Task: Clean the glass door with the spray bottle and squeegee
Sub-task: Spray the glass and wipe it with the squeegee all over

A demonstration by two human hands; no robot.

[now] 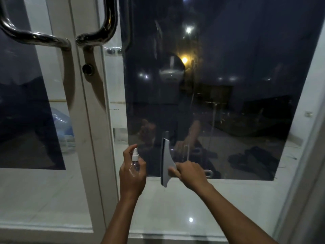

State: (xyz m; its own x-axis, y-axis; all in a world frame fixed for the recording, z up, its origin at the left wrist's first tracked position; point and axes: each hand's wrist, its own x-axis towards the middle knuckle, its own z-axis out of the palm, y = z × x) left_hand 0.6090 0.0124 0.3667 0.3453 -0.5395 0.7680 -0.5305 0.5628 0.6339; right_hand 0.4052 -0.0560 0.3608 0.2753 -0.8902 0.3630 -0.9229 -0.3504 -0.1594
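Note:
The glass door [219, 81] fills the view, its pane covered by a dark tinted panel that mirrors my arms. My left hand [132, 175] holds a small clear spray bottle [135, 161] with a white nozzle, upright, close to the glass near the frame. My right hand [190, 173] grips the handle of a grey squeegee [165, 161]. Its blade stands vertical against the lower edge of the tinted panel, left of the hand.
A white door frame [91, 138] runs down the left of the pane, with two chrome pull handles [103, 27] and a round lock [88, 68] above. A second glass door [26, 103] stands at the left. Glossy floor tiles [193, 208] show through the lower glass.

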